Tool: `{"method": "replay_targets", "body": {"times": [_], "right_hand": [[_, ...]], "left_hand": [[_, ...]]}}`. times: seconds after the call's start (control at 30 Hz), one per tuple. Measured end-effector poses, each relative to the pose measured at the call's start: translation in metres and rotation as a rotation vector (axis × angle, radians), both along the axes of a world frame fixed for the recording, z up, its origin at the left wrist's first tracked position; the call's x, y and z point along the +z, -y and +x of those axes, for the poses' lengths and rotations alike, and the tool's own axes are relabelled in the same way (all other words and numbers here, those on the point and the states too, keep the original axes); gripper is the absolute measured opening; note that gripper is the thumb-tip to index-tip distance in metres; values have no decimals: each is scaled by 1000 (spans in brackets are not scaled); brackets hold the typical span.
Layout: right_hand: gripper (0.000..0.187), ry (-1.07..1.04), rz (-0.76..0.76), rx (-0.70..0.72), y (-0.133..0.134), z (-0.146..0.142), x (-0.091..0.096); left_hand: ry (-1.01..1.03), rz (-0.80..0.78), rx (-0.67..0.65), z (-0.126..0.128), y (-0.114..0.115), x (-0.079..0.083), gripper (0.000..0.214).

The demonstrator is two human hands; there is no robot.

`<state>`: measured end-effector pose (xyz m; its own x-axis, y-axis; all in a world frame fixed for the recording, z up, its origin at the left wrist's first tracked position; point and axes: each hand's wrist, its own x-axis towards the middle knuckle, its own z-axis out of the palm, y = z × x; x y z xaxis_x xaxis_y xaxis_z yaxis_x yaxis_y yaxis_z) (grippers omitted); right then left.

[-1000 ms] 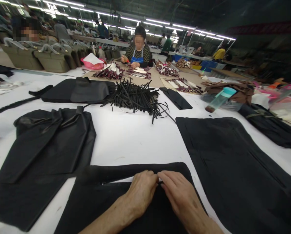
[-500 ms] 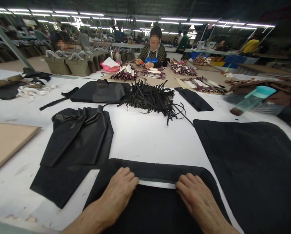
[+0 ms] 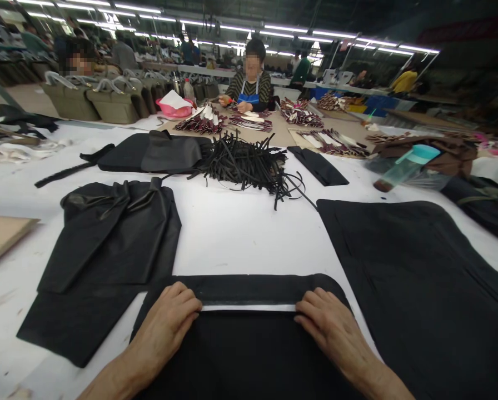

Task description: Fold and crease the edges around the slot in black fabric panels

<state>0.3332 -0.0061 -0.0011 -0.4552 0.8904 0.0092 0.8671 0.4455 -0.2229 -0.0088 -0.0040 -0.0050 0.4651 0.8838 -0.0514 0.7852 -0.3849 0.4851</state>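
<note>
A black fabric piece (image 3: 249, 355) lies in front of me on the white table (image 3: 232, 233), its far edge folded over into a band (image 3: 249, 289) with a thin white strip (image 3: 249, 307) showing along the fold. My left hand (image 3: 165, 325) presses on the left end of that fold, fingers curled down on the cloth. My right hand (image 3: 332, 328) presses on the right end in the same way. Both hands rest on the fabric, about a strip's length apart.
A stack of black pieces (image 3: 107, 244) lies to the left, a large black panel (image 3: 407, 278) to the right. Beyond are a heap of black straps (image 3: 249, 164), a teal-lidded bottle (image 3: 403, 166) and a brown board (image 3: 1, 236). A person (image 3: 249, 83) works across the table.
My hands started together at the middle of the fold and have slid apart along it, left hand leftward, right hand rightward, uncovering the white strip.
</note>
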Motion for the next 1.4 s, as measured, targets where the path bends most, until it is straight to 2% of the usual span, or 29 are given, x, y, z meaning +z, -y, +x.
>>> {"method": "replay_targets", "body": {"times": [0.27, 0.4, 0.47, 0.57, 0.7, 0.8, 0.97, 1.07, 1.13, 1.2, 1.3, 1.4], "right_hand": [[14, -94, -19, -1, 7, -18, -1], [9, -304, -130, -87, 6, -12, 1], [10, -365, -60, -153, 5, -9, 3], [15, -330, 94, -108, 3, -21, 9], [19, -257, 31, 84, 2, -65, 15], [16, -153, 33, 113, 1, -92, 9], [13, -99, 50, 90, -1, -99, -5], [13, -125, 24, 81, -3, -96, -7], [14, -126, 25, 87, -4, -95, -7], [14, -123, 36, 100, -4, -96, -8], [15, -124, 51, 114, -4, -95, -10], [16, -151, 70, 124, -5, -93, -12]], "left_hand": [[41, 71, -4, 6, 6, -8, 22], [57, 40, 28, 6, 7, -9, 20], [70, 32, 41, 6, 8, -8, 19], [81, 20, 24, 7, 7, -6, 19], [72, 23, 11, 9, 6, -6, 22], [86, 19, 39, 8, 7, -5, 23], [173, -8, 185, 6, 9, -3, 15], [224, 57, 270, 5, 9, -1, 19], [221, 175, 231, 8, 8, 1, 28], [210, 253, 107, 17, 6, 4, 30], [177, 214, -44, 38, 3, 6, 30], [84, 148, -57, 54, 0, 1, 24]]}}
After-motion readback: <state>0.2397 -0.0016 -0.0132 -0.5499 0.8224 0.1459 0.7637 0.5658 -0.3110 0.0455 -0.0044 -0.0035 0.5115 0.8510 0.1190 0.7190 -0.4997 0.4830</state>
